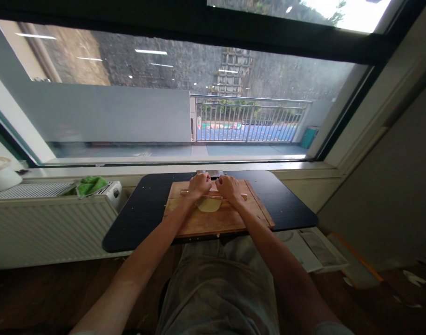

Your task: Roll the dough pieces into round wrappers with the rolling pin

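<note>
Mid-frame, a rolling pin point(214, 193) is gripped by the curled left hand point(200, 184) and right hand point(228, 186); probably soft dough point(208, 205) is best lifted edge-first.

A cutting board point(199, 225) lies on the tabletop point(132, 223). On it, a rolling pin point(214, 193) lies crosswise beneath the left hand point(200, 184) and right hand point(229, 187), with dough point(209, 205) on its near side. A radiator point(48, 228) bearing a cloth point(91, 186) stands left of the tabletop; a windowsill point(303, 165) runs behind.
</note>
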### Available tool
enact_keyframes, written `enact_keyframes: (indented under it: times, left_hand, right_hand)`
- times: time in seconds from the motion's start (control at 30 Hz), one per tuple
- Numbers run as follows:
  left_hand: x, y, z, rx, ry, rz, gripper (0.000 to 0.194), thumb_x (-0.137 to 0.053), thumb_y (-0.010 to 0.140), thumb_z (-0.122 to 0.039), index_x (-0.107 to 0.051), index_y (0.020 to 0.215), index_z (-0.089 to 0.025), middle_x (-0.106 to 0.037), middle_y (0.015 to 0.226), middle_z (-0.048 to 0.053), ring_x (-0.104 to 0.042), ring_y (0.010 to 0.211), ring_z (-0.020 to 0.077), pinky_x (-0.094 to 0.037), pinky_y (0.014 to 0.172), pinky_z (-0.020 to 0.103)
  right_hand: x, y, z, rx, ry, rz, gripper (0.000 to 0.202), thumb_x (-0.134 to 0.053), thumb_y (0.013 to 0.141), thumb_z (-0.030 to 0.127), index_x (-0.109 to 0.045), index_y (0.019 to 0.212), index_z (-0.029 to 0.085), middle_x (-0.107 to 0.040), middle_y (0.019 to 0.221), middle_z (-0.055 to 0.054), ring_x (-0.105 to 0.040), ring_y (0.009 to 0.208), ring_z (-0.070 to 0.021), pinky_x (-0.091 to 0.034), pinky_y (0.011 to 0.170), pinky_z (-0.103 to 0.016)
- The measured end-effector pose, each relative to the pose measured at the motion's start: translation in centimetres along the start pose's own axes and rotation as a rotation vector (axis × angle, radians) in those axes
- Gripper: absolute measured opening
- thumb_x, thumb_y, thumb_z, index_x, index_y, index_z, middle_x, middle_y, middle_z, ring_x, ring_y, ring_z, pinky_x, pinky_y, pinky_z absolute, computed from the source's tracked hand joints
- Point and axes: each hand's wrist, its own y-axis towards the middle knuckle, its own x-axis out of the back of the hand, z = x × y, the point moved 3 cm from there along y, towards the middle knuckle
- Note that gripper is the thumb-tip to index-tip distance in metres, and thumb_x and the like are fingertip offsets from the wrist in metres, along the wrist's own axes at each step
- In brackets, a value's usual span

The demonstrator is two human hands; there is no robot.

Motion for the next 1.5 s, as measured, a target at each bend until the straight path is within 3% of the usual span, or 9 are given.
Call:
enact_keyframes:
  times: [0.6, 1.1, 1.33, 1.5]
  left_hand:
    - [1.3, 0.2, -0.1, 0.026, -0.022, -0.220, 0.027, -0.049, 0.105, -0.026, -0.076, 0.103, -0.020, -0.080, 0.101, 0.013, -0.072, 0.095, 0.0260, -0.041, 0.078, 0.033]
    - [1.3, 0.2, -0.5, -0.009, 0.030, -0.205, 0.027, -0.049, 0.106, -0.025, -0.075, 0.101, -0.020, -0.079, 0.101, 0.013, -0.071, 0.093, 0.0252, -0.038, 0.077, 0.034]
    - [0.9, -0.2, -0.6, -0.011, 0.059, -0.190, 0.025, -0.051, 0.104, -0.023, -0.075, 0.106, -0.020, -0.079, 0.104, 0.013, -0.071, 0.099, 0.0258, -0.043, 0.084, 0.033]
    - [0.5, 0.0, -0.8, -0.015, 0.066, -0.138, 0.025, -0.053, 0.104, -0.025, -0.077, 0.106, -0.019, -0.080, 0.105, 0.015, -0.073, 0.098, 0.0267, -0.045, 0.085, 0.033]
  right_hand:
    - [0.4, -0.1, 0.2, -0.026, 0.006, -0.031, 0.039, -0.051, 0.111, 0.034, -0.086, 0.110, 0.017, -0.084, 0.114, -0.019, -0.080, 0.101, -0.0252, -0.045, 0.080, -0.028]
    - [-0.4, 0.3, -0.1, -0.025, 0.018, -0.096, 0.045, -0.047, 0.113, 0.039, -0.086, 0.108, 0.018, -0.085, 0.112, -0.019, -0.079, 0.099, -0.0256, -0.047, 0.082, -0.028]
    - [-0.5, 1.0, 0.0, -0.040, 0.027, -0.012, 0.043, -0.048, 0.112, 0.034, -0.087, 0.107, 0.015, -0.084, 0.113, -0.022, -0.080, 0.096, -0.0259, -0.047, 0.079, -0.028]
    - [-0.6, 1.2, -0.1, -0.043, 0.020, -0.037, 0.045, -0.045, 0.112, 0.036, -0.086, 0.111, 0.017, -0.084, 0.116, -0.021, -0.080, 0.098, -0.0257, -0.049, 0.081, -0.028]
